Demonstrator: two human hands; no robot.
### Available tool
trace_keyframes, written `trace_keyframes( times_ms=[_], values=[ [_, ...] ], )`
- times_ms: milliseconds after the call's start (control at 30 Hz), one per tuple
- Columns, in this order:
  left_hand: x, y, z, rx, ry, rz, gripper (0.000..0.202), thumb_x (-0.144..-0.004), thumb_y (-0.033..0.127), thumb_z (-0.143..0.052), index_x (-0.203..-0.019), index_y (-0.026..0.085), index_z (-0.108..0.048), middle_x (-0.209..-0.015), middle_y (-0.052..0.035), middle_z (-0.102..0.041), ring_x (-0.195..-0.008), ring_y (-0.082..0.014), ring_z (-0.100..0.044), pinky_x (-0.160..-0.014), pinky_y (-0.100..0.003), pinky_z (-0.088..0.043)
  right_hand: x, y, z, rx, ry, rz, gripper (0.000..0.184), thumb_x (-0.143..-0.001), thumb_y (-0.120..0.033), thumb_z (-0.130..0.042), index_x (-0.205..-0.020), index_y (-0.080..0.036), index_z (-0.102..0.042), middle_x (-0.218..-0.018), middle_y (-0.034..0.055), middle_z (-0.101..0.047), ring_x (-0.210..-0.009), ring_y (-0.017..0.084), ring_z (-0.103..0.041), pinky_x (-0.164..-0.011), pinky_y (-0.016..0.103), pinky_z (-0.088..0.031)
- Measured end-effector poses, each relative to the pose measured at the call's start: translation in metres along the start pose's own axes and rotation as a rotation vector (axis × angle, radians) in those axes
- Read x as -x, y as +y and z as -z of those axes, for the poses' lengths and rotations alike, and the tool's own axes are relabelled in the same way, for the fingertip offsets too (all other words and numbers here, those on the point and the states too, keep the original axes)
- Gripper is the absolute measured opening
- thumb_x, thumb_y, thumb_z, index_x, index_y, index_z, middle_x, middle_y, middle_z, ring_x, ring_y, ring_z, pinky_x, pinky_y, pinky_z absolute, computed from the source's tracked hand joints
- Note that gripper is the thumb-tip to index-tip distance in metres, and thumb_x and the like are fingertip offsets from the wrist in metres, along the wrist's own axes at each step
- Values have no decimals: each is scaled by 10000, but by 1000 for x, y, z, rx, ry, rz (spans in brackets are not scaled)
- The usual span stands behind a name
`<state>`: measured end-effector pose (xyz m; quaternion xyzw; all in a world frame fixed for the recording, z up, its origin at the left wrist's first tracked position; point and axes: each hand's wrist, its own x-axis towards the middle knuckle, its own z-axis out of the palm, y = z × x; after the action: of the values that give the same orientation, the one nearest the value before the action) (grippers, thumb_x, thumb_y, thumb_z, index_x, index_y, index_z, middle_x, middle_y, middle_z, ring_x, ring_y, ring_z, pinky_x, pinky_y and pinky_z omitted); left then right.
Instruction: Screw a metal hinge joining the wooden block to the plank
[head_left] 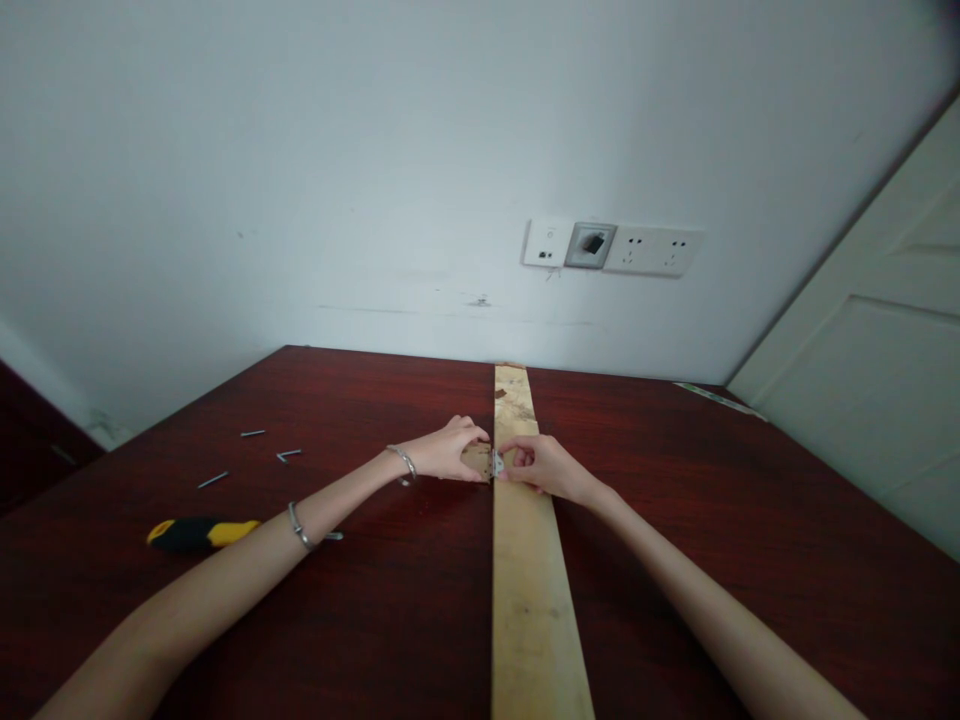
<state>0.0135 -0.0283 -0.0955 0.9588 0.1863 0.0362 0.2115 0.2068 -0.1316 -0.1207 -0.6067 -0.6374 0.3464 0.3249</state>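
Observation:
A long pale wooden plank [529,590] lies lengthwise on the dark red table. My left hand [446,450] is closed around a small brown wood block [478,460], its end against the plank's left edge. A small metal hinge or bracket [497,464] with holes sits where block and plank meet. The thumb and fingertips of my right hand [544,465] pinch at this metal piece, with the hand resting over the plank. Its exact shape is partly hidden by the fingers.
A yellow and black screwdriver [202,533] lies at the left, partly behind my left forearm. Several screws, one of them a loose screw [213,480], are scattered beyond it. The table [637,430] meets a white wall with sockets [652,250]. A thin strip [720,399] lies at the far right edge.

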Motion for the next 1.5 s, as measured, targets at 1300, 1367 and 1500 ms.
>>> trace_keyframes(
  times_ms=[1300, 1367, 1500],
  values=[
    [5, 0, 11, -67, -187, 24, 689, -662, 295, -707, -1271, 172, -410, -1133, -74, -428, -1106, -246, -398, -947, -317, -359, 0, 0, 2, 4, -34, 0, 325, -701, -276, -668, -996, -141, -659, -592, -48, -504, -438, 55, -441, -334, 162, -402],
    [5, 1, 12, -81, -195, 22, 696, -665, 301, -710, -1276, 169, -405, -1137, -77, -427, -1108, -245, -398, -952, -316, -354, 0, 1, 2, 0, -39, 3, 315, -700, -270, -667, -989, -143, -659, -584, -51, -508, -428, 52, -436, -333, 159, -390],
    [5, 0, 11, -75, -180, 23, 710, -663, 315, -712, -1284, 166, -399, -1139, -81, -429, -1115, -253, -396, -959, -333, -350, -1, 4, 2, -20, -38, 10, 325, -705, -281, -667, -998, -142, -653, -582, -50, -519, -430, 54, -445, -340, 160, -393]
  ],
)
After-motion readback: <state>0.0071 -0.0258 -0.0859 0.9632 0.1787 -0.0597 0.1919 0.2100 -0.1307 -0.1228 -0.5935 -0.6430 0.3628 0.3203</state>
